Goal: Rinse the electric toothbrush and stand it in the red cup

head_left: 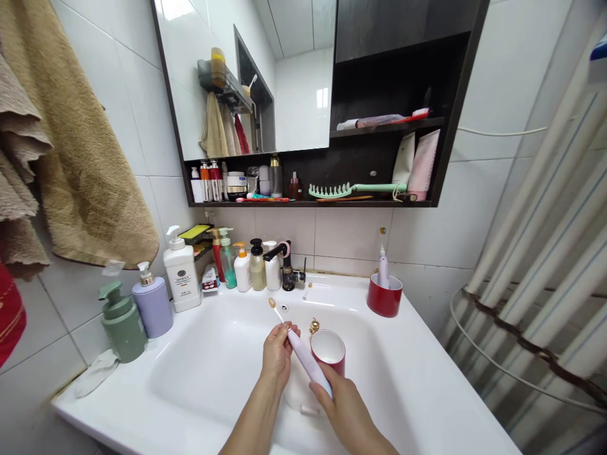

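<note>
Over the white sink basin [208,373] both my hands hold things. My left hand [276,355] pinches the neck of a white electric toothbrush [303,357], whose brush head points up and to the left. My right hand [342,398] grips the toothbrush's lower body, and a red cup [329,349] with a white inside sits against that hand's fingers. Whether the right hand also holds the cup is hidden.
A black tap [284,262] stands behind the basin among several pump bottles [181,273]. A second red cup [384,296] with a toothbrush sits at the back right. Brown towels [80,158] hang at left; a dark shelf cabinet [332,183] with a mirror is above.
</note>
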Motion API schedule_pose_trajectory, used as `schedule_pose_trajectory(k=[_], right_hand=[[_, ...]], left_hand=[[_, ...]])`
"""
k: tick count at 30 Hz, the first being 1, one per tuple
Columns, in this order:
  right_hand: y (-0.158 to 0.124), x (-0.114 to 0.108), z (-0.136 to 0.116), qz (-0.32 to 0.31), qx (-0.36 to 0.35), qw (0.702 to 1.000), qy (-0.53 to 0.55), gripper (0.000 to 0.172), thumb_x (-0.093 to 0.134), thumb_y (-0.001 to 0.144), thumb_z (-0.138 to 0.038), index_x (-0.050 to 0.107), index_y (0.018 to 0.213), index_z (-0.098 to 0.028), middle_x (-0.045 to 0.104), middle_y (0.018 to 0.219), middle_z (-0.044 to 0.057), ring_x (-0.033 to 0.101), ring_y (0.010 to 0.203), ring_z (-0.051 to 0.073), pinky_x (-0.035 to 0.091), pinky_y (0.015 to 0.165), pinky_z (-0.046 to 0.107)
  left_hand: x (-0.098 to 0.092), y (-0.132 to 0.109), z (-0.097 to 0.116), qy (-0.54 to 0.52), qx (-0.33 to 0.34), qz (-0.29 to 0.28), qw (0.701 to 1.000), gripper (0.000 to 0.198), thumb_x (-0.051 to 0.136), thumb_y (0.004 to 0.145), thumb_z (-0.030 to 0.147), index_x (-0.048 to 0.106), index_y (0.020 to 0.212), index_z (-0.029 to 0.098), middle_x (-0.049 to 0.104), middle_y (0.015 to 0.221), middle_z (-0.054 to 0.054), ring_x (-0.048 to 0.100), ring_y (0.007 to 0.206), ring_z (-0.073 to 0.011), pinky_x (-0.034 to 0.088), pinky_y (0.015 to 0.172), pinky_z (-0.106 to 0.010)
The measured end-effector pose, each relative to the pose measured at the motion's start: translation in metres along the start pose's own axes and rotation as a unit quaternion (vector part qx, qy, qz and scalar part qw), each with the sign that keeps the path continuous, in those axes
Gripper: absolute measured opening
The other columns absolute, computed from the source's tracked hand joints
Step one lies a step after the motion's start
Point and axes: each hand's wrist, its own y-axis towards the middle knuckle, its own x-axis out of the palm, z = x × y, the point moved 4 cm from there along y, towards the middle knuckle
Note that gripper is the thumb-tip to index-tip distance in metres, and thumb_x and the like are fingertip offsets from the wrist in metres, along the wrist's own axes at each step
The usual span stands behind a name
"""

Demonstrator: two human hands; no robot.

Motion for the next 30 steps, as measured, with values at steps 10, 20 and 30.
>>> schedule_pose_trajectory(k=[10, 20, 30], right_hand=[[0.001, 0.007, 0.005, -0.079, 0.031, 0.994, 0.067, 0.03, 0.031, 0.071, -0.04, 0.044, 0.082, -0.016, 0.043, 0.051, -0.004, 0.037, 0.036, 0.006, 0.032, 0.037, 0.018], [-0.003, 0.005, 0.011, -0.044, 0.03, 0.998, 0.034, 0.033, 0.033, 0.07, -0.042, 0.049, 0.085, -0.017, 0.049, 0.054, -0.002, 0.043, 0.04, 0.009, 0.035, 0.042, 0.02], [-0.002, 0.007, 0.011, -0.061, 0.053, 0.994, 0.075, 0.028, 0.034, 0.069, -0.04, 0.047, 0.078, -0.016, 0.042, 0.05, -0.004, 0.035, 0.034, 0.006, 0.031, 0.036, 0.018]], left_hand=[[-0.001, 0.002, 0.002, 0.001, -0.004, 0.002, 1.0, 0.002, 0.052, 0.061, 0.01, 0.052, 0.06, 0.012, 0.055, 0.053, 0.0, 0.052, 0.051, -0.0075, 0.043, 0.061, -0.021], [-0.002, 0.001, 0.001, 0.034, -0.028, 0.002, 0.999, 0.003, 0.052, 0.062, 0.012, 0.051, 0.064, 0.011, 0.056, 0.056, -0.002, 0.054, 0.054, -0.0094, 0.044, 0.059, -0.021], [-0.003, 0.003, -0.002, 0.033, -0.028, 0.008, 0.999, 0.002, 0.052, 0.062, 0.011, 0.052, 0.064, 0.012, 0.056, 0.056, -0.002, 0.054, 0.054, -0.0094, 0.044, 0.06, -0.022]])
